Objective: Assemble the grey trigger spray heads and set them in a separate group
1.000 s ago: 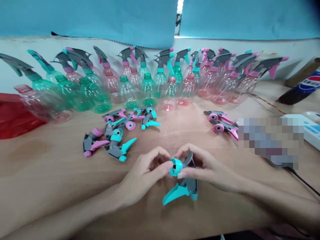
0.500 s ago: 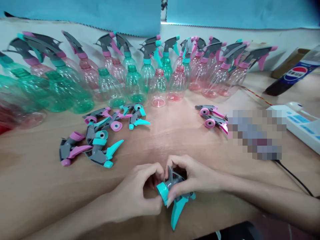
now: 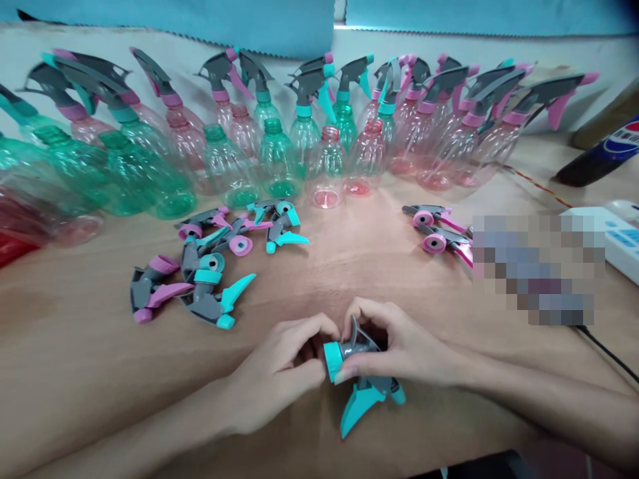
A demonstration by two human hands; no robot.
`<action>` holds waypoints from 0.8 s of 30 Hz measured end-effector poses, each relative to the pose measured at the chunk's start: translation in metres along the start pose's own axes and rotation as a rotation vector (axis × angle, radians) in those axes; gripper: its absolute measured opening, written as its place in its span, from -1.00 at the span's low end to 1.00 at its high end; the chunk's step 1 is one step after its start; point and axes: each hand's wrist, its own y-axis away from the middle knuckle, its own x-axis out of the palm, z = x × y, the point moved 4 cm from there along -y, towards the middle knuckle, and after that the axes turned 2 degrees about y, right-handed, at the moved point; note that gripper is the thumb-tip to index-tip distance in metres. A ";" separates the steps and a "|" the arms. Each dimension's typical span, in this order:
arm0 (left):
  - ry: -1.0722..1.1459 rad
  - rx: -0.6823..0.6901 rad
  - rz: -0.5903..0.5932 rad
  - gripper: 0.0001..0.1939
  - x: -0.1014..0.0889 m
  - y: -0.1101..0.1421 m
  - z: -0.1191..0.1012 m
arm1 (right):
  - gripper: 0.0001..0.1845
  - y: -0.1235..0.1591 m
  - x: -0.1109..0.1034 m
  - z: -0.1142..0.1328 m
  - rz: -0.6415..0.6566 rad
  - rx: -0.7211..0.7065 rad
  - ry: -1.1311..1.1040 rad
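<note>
Near the table's front edge, my right hand (image 3: 407,342) holds a grey and teal trigger spray head (image 3: 363,404) between thumb and fingers. Its teal collar (image 3: 332,362) faces left, and the trigger hangs downward. My left hand (image 3: 282,372) is curled at the open end of that collar, thumb and fingers drawn together. Whatever sits between those fingertips is hidden. To the left lie several loose spray heads, among them a teal one (image 3: 208,303) and a pink one (image 3: 150,291). Another pink spray head (image 3: 433,243) rests on the right, beside a similar one.
Behind them stand open green bottles (image 3: 277,159) and open pink bottles (image 3: 327,169). Several bottles fitted with spray heads (image 3: 434,150) line the wall. At right are a cola bottle (image 3: 594,159), a white power strip (image 3: 606,239), a blurred-out object (image 3: 536,266) and a black cable (image 3: 609,352).
The view has shifted slightly, so things appear farther right. The spray head has turned a little in my right hand, its collar now facing more squarely left. My left hand stays at the collar.
</note>
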 end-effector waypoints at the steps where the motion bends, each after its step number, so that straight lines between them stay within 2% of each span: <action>1: 0.003 -0.010 -0.008 -0.91 0.000 0.000 0.000 | -0.63 0.000 0.000 0.000 -0.015 0.004 0.009; 4: 0.004 -0.036 -0.051 -0.91 0.002 0.000 0.001 | -0.63 0.000 -0.002 0.000 -0.055 0.015 0.025; 8: -0.094 -0.051 -0.345 -0.93 -0.002 0.007 0.004 | -0.64 -0.001 -0.006 0.001 -0.146 0.037 0.024; 10: -0.172 -0.026 -0.444 -0.94 -0.002 0.010 0.003 | -0.64 -0.001 -0.007 0.002 -0.170 0.041 0.041; 17: -0.315 0.089 -0.483 -0.88 -0.002 0.010 -0.003 | -0.66 -0.002 -0.007 0.002 -0.172 0.056 0.096; 24: -0.259 0.108 -0.467 -0.87 -0.001 0.008 -0.002 | -0.63 -0.001 -0.007 0.003 -0.173 0.051 0.120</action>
